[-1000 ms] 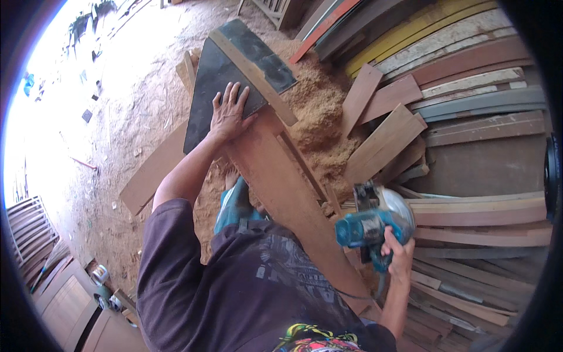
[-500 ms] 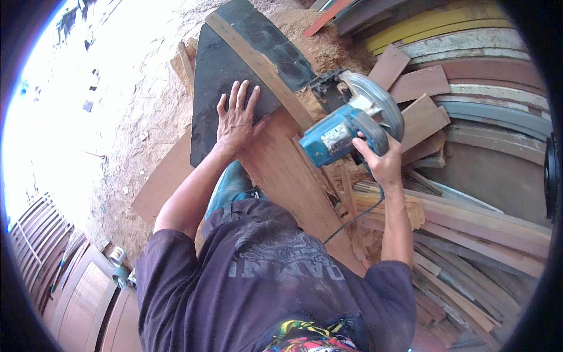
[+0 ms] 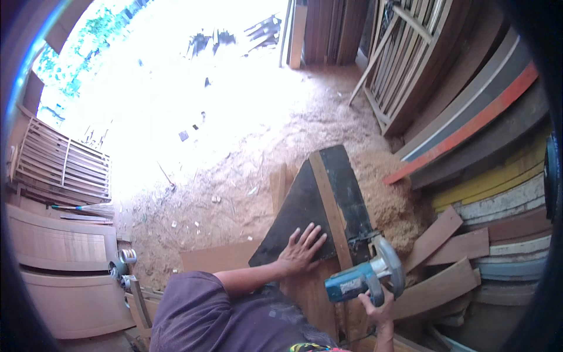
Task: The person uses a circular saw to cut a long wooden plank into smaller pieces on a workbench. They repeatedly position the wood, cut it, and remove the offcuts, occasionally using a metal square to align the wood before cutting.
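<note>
My right hand (image 3: 378, 305) is wrapped round the rear handle of a teal circular saw (image 3: 350, 281). The saw's round guard faces right, and its base plate lies at the right edge of a dark, tapered board (image 3: 287, 214). On that board, near its lower end, my left hand (image 3: 302, 249) rests flat with the fingers spread. A narrow wooden strip (image 3: 330, 205) runs lengthwise over the dark board, to the right of my left hand. Beneath lies a reddish-brown plank (image 3: 308, 296). The saw blade is hidden by the guard.
Offcuts (image 3: 437, 287) and stacked boards (image 3: 498, 199) crowd the right side. Sawdust (image 3: 396, 214) is heaped beside the saw. Slatted frames (image 3: 404, 58) lean at the far right. Wooden panels (image 3: 64, 240) and a can (image 3: 128, 256) stand at the left.
The view has swung up and left, so the board, saw and hands sit lower and more of the yard shows. Left hand stays on the board; the saw stays in my right hand.
</note>
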